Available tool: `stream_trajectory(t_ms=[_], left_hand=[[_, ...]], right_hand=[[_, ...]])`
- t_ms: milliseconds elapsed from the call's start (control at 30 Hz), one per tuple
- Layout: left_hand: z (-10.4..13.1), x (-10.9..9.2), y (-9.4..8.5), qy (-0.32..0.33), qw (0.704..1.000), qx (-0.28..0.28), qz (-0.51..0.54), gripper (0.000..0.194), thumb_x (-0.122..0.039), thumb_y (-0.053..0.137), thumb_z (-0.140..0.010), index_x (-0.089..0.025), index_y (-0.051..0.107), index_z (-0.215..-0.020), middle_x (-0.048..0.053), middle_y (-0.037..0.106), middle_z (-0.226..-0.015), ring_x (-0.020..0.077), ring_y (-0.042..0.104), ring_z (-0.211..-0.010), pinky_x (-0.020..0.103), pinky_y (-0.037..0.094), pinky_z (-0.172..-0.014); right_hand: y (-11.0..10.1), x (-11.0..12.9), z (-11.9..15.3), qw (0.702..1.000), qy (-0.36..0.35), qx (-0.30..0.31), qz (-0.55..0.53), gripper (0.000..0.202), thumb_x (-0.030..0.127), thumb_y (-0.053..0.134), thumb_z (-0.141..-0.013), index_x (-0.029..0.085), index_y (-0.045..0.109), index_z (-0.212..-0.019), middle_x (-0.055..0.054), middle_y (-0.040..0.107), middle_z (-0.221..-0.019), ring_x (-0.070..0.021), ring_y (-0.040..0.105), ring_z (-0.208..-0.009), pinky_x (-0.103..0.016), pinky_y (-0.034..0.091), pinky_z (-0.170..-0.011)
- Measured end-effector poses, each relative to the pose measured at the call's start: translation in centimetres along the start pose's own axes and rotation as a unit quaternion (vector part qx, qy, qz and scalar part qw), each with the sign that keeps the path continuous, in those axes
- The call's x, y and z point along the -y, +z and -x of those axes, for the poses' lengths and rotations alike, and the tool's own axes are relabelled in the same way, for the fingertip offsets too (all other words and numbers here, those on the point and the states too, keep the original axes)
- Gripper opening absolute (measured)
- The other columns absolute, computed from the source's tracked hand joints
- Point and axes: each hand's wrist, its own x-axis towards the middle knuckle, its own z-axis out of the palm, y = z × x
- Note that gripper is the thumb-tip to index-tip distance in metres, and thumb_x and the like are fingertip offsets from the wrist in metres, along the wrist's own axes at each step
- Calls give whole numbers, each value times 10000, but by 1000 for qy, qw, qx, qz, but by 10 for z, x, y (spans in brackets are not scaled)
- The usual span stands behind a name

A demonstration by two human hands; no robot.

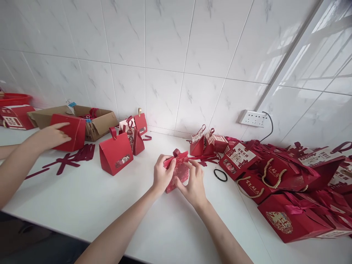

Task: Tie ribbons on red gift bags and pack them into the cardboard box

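A small red patterned gift box (178,175) with a dark red ribbon loop (176,151) at its top stands on the white table between my hands. My left hand (164,172) pinches the upper left part of the box beside the loop. My right hand (193,181) is at the box's right side, its fingers apart and curved, with fingertips at the top edge and the thumb against the front. Left of my hands stands a larger red box (116,153) with a small window and a ribbon loop.
Another person's hand (52,136) touches a red box (75,134) at the left, near a cardboard tray (103,123) and loose ribbons (68,159). Many red boxes (291,216) are piled at the right. A black band (220,175) lies nearby; a power strip (254,118) is on the wall.
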Motion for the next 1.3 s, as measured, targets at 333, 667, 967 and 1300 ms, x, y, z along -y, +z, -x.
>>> stream_trajectory(t_ms=[333, 667, 967, 1300], left_hand=[[3, 12, -5, 64, 984, 137, 96, 482, -463, 270, -929, -169, 651, -932, 67, 600, -870, 175, 595, -767, 310, 492, -682], [9, 13, 0, 121, 979, 161, 19, 246, -326, 382, -915, -192, 582, -968, 51, 600, -876, 158, 591, -767, 279, 498, -663], [3, 23, 4, 78, 997, 6, -6, 248, -184, 455, -834, -206, 423, -1079, 80, 483, -1079, 168, 528, -974, 312, 482, -798], [3, 23, 3, 11, 999, 37, 2, 380, -283, 467, -853, -204, 382, -1215, 129, 443, -1295, 220, 484, -1154, 404, 433, -942]], right_hand=[[-1, -2, -1, 997, 0, 37, -71, 538, 383, 570, -802, 167, 345, -1241, -174, 484, -1190, -303, 497, -1115, -512, 481, -876], [-9, -5, -5, 992, 70, 31, -97, 317, 245, 460, -814, 183, 453, -1125, -104, 625, -989, -231, 616, -865, -416, 521, -742], [-13, -5, -7, 975, 164, 31, -144, 287, 245, 457, -764, 175, 520, -1035, -57, 675, -844, -197, 621, -700, -334, 511, -651], [-18, -4, -11, 942, 218, 34, -253, 254, 205, 456, -680, 195, 551, -914, -10, 616, -728, -163, 521, -604, -266, 429, -536]])
